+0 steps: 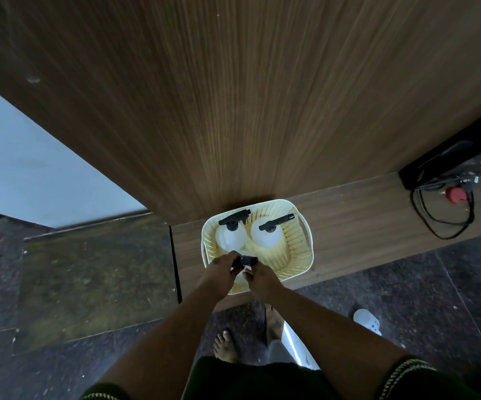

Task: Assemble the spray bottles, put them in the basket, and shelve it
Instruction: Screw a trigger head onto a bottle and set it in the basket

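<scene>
Wood-grain panelling (pixel 233 96) filled the upper view, a tall brown cabinet face with fine vertical streaks, and a low ledge of the same laminate (pixel 349 223) ran along its foot above a dark speckled stone floor (pixel 392 284). On that ledge sat the basket (pixel 299 255), cream plastic, rounded-rectangular, its walls perforated in a fine lattice with a cut-out handle at the side. Two spray bottles stood at its far end, the left bottle (pixel 230 236) and the right bottle (pixel 266 236), both pale and translucent with black trigger heads pointing right. At the near rim both hands met: the left hand (pixel 219 269) curled its fingers closed round a black spray head (pixel 245 261), and the right hand (pixel 259 277) pinched something just beneath it, too hidden to tell what. This head hung over the basket's near end, well short of the two standing bottles.
</scene>
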Available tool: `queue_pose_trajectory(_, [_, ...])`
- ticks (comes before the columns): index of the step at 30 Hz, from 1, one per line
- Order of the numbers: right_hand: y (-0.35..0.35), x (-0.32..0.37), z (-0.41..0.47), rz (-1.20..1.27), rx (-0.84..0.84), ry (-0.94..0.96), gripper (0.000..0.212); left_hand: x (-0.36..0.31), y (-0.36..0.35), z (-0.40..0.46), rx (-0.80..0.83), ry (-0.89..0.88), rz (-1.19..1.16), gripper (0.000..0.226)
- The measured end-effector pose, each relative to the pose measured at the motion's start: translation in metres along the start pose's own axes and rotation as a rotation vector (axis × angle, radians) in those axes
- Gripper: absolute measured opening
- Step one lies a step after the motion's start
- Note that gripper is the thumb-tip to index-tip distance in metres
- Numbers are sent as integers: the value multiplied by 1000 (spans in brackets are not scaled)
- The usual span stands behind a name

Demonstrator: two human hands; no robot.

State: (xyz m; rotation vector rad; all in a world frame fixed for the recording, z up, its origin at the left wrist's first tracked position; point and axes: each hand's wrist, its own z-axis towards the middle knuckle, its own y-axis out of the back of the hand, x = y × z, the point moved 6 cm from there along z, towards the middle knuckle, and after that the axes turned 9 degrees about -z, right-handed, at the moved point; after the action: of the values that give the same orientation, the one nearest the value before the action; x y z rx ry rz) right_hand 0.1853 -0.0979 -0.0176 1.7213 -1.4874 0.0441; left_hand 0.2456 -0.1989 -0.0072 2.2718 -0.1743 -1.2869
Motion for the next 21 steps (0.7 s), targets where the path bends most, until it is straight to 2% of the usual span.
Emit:
queue_pose_trajectory(4, [-1,-11,5,51,50,-83,43,-1,-4,5,31,-1,22,23])
queue_pose_trajectory(6, [3,-18,6,112,48,-115,54,-2,-4,7,85,19,79,43])
queue_pose_trajectory(8, [8,-23,4,198,48,-141,71,-5,-2,8,180,31,127,75])
queue_pose_trajectory(10, [14,-22,1,242,74,-131,84,-14,5,8,311,32,198,92])
queue_pose_trajectory(12, [23,-20,-1,201,63,-86,91,-21,20,11,349,40,255,89])
queue_pose_trajectory(13, [28,-19,-2,163,42,-69,92,-25,31,14,286,44,235,83])
queue_pose_trajectory(16, [41,-14,-4,43,-63,18,83,-41,72,31,-100,24,190,59])
queue_pose_trajectory(17, [43,-10,-5,-1,-94,58,76,-46,80,39,-174,16,199,55])
queue_pose_trajectory(18, [45,-6,-7,-66,-126,112,67,-48,81,47,-188,29,200,54])
queue_pose_trajectory(21, [45,8,-11,-414,-205,285,34,-40,63,70,-32,159,226,54])
